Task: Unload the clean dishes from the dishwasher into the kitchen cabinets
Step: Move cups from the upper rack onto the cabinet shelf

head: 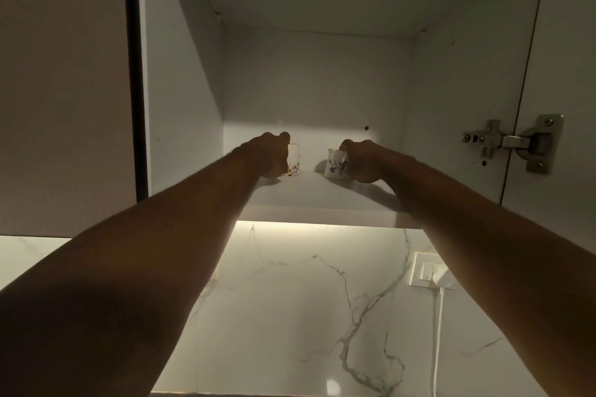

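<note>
White cabinet walls rise around an open upper cupboard, seen from below, with its bottom shelf point(309, 195) lit from beneath by a warm strip. Both bare arms reach up onto that shelf. The left hand point(269, 155) curls round a small white cup with a yellow-and-blue flower print point(293, 162); the cup stands upright on the shelf, showing just to the right of the knuckles, with the thumb raised above its rim. The fingers themselves are hidden behind the back of the hand, so how they lie on the cup cannot be told. The right hand point(362, 160) grips a second white cup with a blue flower print point(335, 165), which is tilted, its base near or on the shelf; the fingers curl over its right side and rim. The two cups stand apart, side by side. On the right, a metal hinge point(512, 142) joins the open cabinet door point(561, 58). Below, a marble-veined backsplash point(306, 300) carries a wall socket point(427, 269) with a white plug and cord point(440, 332).
</note>
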Demonstrator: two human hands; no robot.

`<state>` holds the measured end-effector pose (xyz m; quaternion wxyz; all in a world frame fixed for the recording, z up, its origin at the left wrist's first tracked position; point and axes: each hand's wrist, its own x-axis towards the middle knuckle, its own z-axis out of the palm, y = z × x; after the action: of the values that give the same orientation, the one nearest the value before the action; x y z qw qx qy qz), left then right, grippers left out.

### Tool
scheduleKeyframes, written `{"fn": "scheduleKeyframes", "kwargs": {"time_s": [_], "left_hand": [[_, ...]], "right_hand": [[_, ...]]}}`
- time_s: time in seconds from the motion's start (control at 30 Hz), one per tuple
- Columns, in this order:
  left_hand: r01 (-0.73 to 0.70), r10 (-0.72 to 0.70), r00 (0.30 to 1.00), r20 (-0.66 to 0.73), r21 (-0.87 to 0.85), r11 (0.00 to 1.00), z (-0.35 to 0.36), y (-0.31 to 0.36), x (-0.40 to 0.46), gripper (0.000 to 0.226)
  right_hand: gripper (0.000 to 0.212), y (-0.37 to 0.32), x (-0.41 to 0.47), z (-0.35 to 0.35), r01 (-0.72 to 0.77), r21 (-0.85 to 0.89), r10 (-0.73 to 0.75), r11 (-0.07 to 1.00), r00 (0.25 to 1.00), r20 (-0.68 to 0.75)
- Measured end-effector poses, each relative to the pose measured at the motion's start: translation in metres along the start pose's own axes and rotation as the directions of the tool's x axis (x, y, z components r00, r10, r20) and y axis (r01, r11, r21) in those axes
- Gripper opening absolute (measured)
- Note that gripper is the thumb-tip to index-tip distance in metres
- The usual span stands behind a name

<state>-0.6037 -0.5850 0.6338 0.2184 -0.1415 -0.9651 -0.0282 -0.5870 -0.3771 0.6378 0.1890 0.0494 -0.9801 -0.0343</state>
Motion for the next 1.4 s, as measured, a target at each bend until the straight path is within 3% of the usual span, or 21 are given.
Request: {"fn": "scheduleKeyframes", "kwargs": {"time_s": [0.13, 0.23, 0.3, 0.7, 1.0, 1.27, 1.4], "left_hand": [[0.018, -0.017, 1.0, -0.017, 0.038, 0.999, 0.005, -0.001, -0.001, 0.056], [0.016, -0.012, 0.999, -0.05, 0.083, 0.996, 0.01, -0.003, -0.005, 0.074], [0.004, 0.005, 0.997, -0.082, 0.112, 0.994, 0.008, -0.001, -0.012, 0.082], [-0.042, 0.049, 0.99, -0.133, 0.051, 0.998, -0.035, 0.027, -0.092, 0.065], [-0.065, 0.056, 0.974, -0.219, -0.033, 0.997, -0.05, 0.052, -0.168, 0.062], [-0.089, 0.07, 0.955, -0.287, -0.051, 0.995, -0.043, 0.074, -0.233, 0.066], [-0.119, 0.062, 0.926, -0.373, -0.132, 0.984, -0.029, 0.083, -0.255, 0.067]], "right_hand": [[0.062, -0.002, -0.003, 0.002, 0.047, 0.023, -0.047, 0.999, 0.999, -0.01], [0.076, -0.002, -0.011, -0.002, 0.085, 0.055, -0.083, 0.995, 0.996, -0.036], [0.074, -0.002, -0.022, -0.007, 0.091, 0.064, -0.087, 0.994, 0.994, -0.062], [0.065, -0.008, -0.093, -0.016, 0.118, 0.163, -0.084, 0.98, 0.976, -0.201], [0.055, -0.014, -0.172, -0.024, 0.167, 0.304, -0.015, 0.938, 0.896, -0.443], [0.052, -0.029, -0.234, -0.014, 0.2, 0.398, 0.035, 0.895, 0.859, -0.511], [0.053, -0.035, -0.26, -0.004, 0.214, 0.384, 0.066, 0.898, 0.797, -0.6]]}}
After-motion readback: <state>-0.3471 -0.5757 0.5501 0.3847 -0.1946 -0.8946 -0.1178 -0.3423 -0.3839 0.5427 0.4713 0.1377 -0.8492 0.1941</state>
